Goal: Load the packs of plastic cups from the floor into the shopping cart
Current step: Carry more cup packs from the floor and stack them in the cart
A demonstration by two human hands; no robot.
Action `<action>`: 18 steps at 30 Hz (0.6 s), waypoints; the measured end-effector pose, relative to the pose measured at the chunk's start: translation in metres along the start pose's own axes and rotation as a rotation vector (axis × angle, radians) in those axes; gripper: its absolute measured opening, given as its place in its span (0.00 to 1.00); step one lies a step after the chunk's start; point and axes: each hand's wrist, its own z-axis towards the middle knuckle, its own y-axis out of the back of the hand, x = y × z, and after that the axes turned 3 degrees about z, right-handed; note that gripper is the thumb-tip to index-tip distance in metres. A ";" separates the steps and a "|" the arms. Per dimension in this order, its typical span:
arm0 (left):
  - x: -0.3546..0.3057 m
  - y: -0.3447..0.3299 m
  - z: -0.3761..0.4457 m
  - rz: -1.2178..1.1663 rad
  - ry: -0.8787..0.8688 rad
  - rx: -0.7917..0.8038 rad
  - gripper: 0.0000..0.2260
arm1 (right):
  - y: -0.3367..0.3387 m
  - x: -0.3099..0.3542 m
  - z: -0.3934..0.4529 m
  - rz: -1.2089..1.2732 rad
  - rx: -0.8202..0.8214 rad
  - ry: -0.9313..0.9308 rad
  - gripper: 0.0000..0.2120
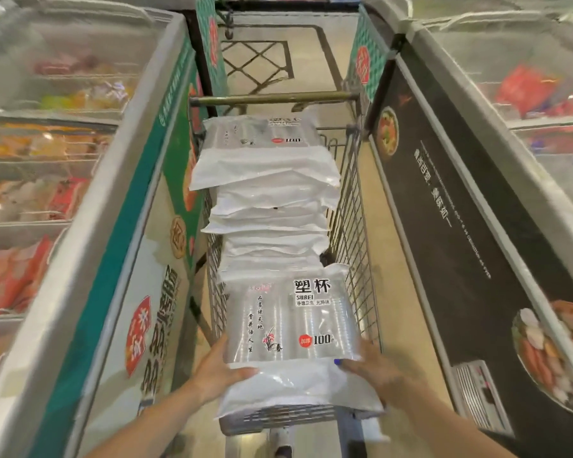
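I grip the nearest pack of plastic cups (291, 328) with my left hand (219, 366) and right hand (372, 366), over the shopping cart (358, 233), atop stacked packs (265, 196).

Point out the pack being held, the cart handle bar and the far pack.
held pack (291, 322): head view, printed clear front.
cart handle bar (273, 100): head view, middle of bar.
far pack (262, 133): head view, top face.

A: Cart (356, 206) dead centre, running 12 to 6, piled with cup packs (265, 200).
B: Hands?
A: Left hand (220, 366) at 7, right hand (369, 363) at 5, both gripping the near pack (291, 322).
B: Sides?
A: Freezers: one at 9 (80, 200), one at 3 (497, 180).
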 end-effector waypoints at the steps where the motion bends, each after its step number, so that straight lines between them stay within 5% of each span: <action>1: -0.001 0.000 0.010 0.014 -0.003 0.008 0.56 | 0.000 0.001 0.009 -0.009 -0.011 -0.034 0.41; 4: -0.001 0.002 0.037 0.121 0.029 0.007 0.47 | -0.007 0.007 0.033 -0.003 -0.050 -0.054 0.26; 9: -0.006 0.005 0.066 0.189 0.020 0.022 0.39 | -0.011 0.017 0.060 -0.028 -0.113 -0.087 0.43; 18: 0.003 0.007 0.095 0.312 0.087 0.036 0.42 | -0.016 0.007 0.086 -0.068 -0.133 -0.140 0.45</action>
